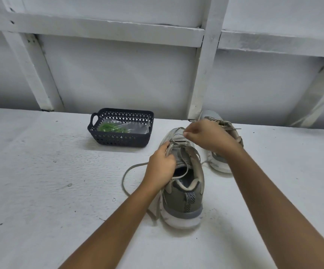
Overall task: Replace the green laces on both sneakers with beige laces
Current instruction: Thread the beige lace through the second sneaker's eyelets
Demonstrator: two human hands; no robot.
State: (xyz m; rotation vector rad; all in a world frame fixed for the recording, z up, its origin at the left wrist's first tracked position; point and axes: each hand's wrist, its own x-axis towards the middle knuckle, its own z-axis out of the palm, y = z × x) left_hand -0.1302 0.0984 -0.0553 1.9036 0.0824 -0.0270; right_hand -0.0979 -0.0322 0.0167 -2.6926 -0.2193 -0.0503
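Observation:
A grey sneaker (184, 195) stands heel toward me at the centre of the white table. A beige lace (127, 172) runs through its front eyelets and loops loose onto the table at the left. My left hand (160, 167) grips the sneaker's left eyelet edge and the lace there. My right hand (206, 135) hovers over the toe and pinches a lace end. A second grey sneaker (220, 164) with beige laces stands behind my right hand, partly hidden. Green laces (111, 127) lie in a clear bag inside the basket.
A dark perforated plastic basket (118, 139) with a handle sits at the back, left of the sneakers. A white panelled wall with wooden battens (206, 74) rises right behind the table. The white table surface (50, 191) stretches left and toward me.

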